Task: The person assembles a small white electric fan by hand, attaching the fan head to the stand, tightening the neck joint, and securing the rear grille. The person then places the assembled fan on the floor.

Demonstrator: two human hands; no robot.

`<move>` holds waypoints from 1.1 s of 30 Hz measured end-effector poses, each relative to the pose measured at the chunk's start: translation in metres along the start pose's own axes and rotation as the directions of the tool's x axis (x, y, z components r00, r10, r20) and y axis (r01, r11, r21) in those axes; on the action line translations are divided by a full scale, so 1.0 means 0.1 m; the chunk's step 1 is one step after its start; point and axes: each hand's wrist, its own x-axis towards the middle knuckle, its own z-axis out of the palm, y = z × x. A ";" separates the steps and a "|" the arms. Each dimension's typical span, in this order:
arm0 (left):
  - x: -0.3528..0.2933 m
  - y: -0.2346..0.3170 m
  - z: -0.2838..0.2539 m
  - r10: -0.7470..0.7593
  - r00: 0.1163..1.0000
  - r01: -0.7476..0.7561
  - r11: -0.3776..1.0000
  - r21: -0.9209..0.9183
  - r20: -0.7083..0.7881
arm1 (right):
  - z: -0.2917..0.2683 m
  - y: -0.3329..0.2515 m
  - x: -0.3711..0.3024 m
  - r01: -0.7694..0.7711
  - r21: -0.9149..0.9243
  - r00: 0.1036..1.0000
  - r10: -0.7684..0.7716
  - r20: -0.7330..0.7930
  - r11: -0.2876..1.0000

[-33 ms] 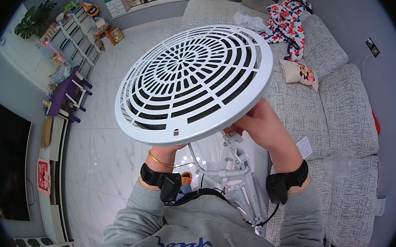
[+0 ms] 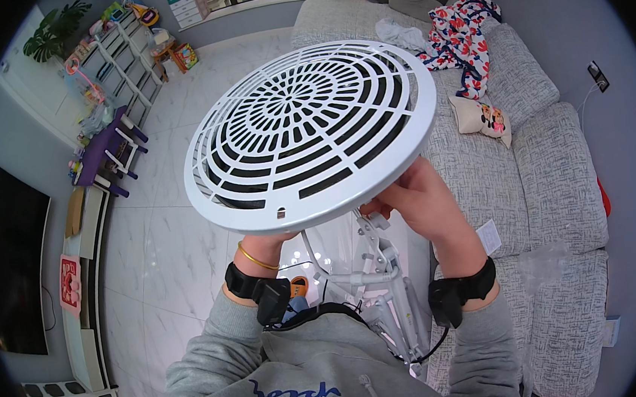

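Note:
A large white round slotted grille fills the middle of the view, tilted toward me, with rings of slots around a small hub and a small opening near its near rim. Below its right side, my right hand is closed, fingers curled near a white metal bracket; what they pinch is hidden. My left hand is under the near left of the grille, where only its heel and wrist show, with its fingers out of sight. White metal tubes with joints stand below the grille, between my forearms.
A grey textured sofa runs along the right, bearing a cushion and a patterned cloth. At left are a wall television, a low cabinet, a purple table and shelves. Pale marble tiles cover the floor.
The grille has shifted very slightly to the left. My hands and everything else look the same.

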 end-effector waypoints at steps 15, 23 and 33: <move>-0.01 0.02 -0.01 0.006 0.998 -0.006 1.000 0.010 0.070 | -0.10 0.02 -0.03 0.080 -0.134 0.993 -0.067 0.102 0.988; -0.01 0.06 0.03 0.005 0.985 -0.011 0.999 0.033 0.174 | -0.11 0.08 0.00 0.463 -0.507 0.886 -0.403 0.230 0.727; 0.02 0.05 0.03 0.008 0.987 -0.016 0.999 0.050 0.160 | -0.06 0.02 0.08 0.264 -0.398 0.962 -0.211 0.172 0.879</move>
